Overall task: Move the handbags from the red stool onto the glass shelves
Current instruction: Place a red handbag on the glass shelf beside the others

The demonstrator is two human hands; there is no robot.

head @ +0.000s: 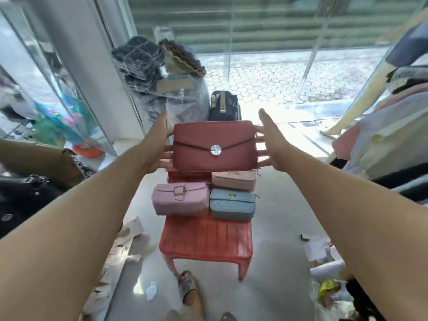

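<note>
handbag point(215, 158) level, long axis left-right, clasp point(215, 149) toward camera | fingers point(259, 129) straight, pressing ends

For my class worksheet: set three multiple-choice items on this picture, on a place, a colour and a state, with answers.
1. Where is the light blue handbag? A) on the red stool, right of the pink handbag B) on the floor C) on a glass shelf
2. What colour is the held handbag? A) black B) green C) red
3. How is the held handbag carried? A) by a strap B) between the left hand and the right hand, fingers straight C) under an arm
1 A: it lies on the seat beside the pink one. 2 C: its flap is red. 3 B: a hand presses each end.
</note>
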